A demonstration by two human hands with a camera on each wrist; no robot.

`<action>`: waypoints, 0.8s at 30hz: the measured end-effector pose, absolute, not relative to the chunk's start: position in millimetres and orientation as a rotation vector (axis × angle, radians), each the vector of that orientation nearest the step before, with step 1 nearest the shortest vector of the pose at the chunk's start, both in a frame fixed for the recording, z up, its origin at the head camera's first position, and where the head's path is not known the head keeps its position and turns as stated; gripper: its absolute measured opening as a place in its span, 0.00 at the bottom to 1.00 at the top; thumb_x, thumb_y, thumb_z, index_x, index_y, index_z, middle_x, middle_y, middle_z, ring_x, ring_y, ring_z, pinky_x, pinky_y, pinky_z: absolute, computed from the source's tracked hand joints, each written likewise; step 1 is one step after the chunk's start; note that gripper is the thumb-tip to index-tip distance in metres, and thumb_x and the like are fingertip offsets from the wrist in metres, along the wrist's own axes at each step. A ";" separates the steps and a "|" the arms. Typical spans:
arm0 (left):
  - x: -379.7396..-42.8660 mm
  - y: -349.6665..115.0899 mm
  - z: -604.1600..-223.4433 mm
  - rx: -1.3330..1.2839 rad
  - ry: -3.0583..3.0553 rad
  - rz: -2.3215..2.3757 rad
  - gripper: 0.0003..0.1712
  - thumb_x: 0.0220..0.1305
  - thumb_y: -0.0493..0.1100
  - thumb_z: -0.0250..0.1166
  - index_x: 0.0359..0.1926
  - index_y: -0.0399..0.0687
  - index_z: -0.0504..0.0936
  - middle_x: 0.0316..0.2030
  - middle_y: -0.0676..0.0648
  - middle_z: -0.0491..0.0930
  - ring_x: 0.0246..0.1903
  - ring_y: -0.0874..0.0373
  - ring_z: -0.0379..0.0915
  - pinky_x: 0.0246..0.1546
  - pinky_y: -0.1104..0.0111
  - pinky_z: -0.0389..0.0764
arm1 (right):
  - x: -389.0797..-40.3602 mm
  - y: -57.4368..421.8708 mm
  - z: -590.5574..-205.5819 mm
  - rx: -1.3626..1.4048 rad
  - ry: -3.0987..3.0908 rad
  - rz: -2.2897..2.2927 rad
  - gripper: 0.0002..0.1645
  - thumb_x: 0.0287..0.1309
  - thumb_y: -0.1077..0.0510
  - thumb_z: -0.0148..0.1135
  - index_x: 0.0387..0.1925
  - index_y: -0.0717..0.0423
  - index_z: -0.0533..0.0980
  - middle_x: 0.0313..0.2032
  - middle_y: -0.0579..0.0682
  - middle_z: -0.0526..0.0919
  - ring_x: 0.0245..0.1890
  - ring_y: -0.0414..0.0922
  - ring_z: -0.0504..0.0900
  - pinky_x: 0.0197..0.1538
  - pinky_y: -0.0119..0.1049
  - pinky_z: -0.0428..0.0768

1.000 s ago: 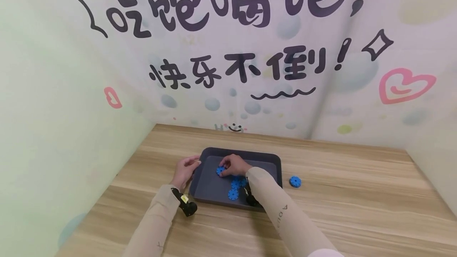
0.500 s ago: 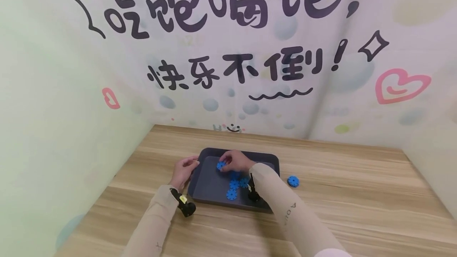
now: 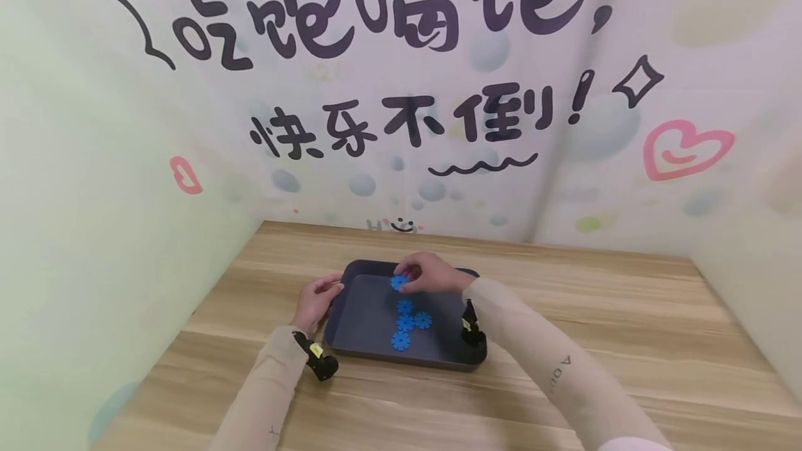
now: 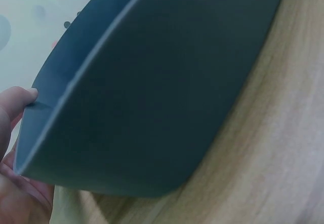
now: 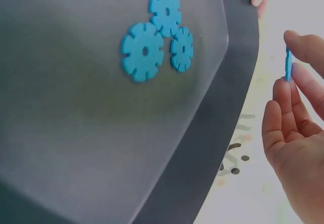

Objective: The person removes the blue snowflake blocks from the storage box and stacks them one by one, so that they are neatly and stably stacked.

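Note:
My right hand (image 3: 434, 273) pinches a blue notched snowflake disc (image 3: 398, 282) between thumb and fingertips, over the back part of the dark grey tray (image 3: 366, 326). Edge-on, the same disc (image 5: 288, 64) shows between the fingertips in the right wrist view. Several more blue snowflake discs (image 3: 401, 341) lie close together on the tray floor, three in a column and one to the right. At the tray's left end, my left hand (image 3: 315, 301) grips the rim. Its thumb (image 4: 20, 96) hooks over the edge in the left wrist view, with fingers outside the wall.
The tray sits on a wood-grain table (image 3: 250, 395). Behind it hangs a printed white wall sheet (image 3: 401, 124) with black lettering, and a pale wall (image 3: 113, 242) closes the left side. The right sleeve (image 3: 551, 360) crosses the tray's right end.
Holding its disc, the right hand has moved up toward the tray's back edge, leaving the other discs in plain view. The sleeve now hides the loose disc seen earlier on the table at right.

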State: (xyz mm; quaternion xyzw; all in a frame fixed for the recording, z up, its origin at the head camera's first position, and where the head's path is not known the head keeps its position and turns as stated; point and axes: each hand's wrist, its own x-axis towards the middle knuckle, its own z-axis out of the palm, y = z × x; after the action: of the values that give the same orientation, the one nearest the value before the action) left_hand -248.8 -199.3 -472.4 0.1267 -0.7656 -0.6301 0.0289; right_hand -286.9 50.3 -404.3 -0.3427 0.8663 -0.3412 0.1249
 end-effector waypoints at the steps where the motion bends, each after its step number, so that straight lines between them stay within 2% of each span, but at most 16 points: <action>1: -248.6 -199.2 -472.5 0.384 -2.359 -1.942 0.18 0.54 0.36 0.61 0.48 0.37 0.77 0.32 0.48 0.77 0.27 0.61 0.71 0.23 0.72 0.71 | -285.5 54.5 -404.1 -1.003 2.524 -1.001 0.18 0.47 0.57 0.65 0.42 0.59 0.76 0.37 0.47 0.77 0.35 0.40 0.74 0.41 0.31 0.73; 13: -249.0 -199.7 -471.6 0.406 -2.363 -1.955 0.18 0.54 0.36 0.61 0.48 0.37 0.76 0.31 0.49 0.77 0.28 0.58 0.72 0.23 0.71 0.71 | -269.6 118.7 -411.0 -0.957 2.590 -1.090 0.20 0.48 0.58 0.64 0.44 0.64 0.75 0.38 0.51 0.77 0.36 0.43 0.76 0.41 0.33 0.75; 20: -248.5 -198.6 -470.7 0.388 -2.371 -1.962 0.19 0.55 0.36 0.61 0.49 0.36 0.76 0.30 0.50 0.76 0.26 0.59 0.71 0.22 0.71 0.71 | -261.3 158.0 -410.3 -0.804 2.659 -1.184 0.21 0.48 0.56 0.64 0.45 0.60 0.75 0.39 0.49 0.78 0.36 0.44 0.74 0.41 0.37 0.75; 24: -249.9 -199.5 -473.2 0.396 -2.390 -1.935 0.19 0.55 0.37 0.61 0.49 0.37 0.76 0.30 0.50 0.75 0.27 0.61 0.69 0.24 0.71 0.70 | -255.9 180.9 -420.9 -0.757 2.640 -1.248 0.22 0.48 0.59 0.64 0.46 0.66 0.74 0.39 0.54 0.78 0.36 0.45 0.75 0.40 0.38 0.75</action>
State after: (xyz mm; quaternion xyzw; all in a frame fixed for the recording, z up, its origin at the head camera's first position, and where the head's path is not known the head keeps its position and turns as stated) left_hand -249.9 -199.5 -473.2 0.1277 -0.7707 -0.6239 0.0207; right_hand -255.9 180.9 -420.9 -0.2504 0.8735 -0.4129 0.0624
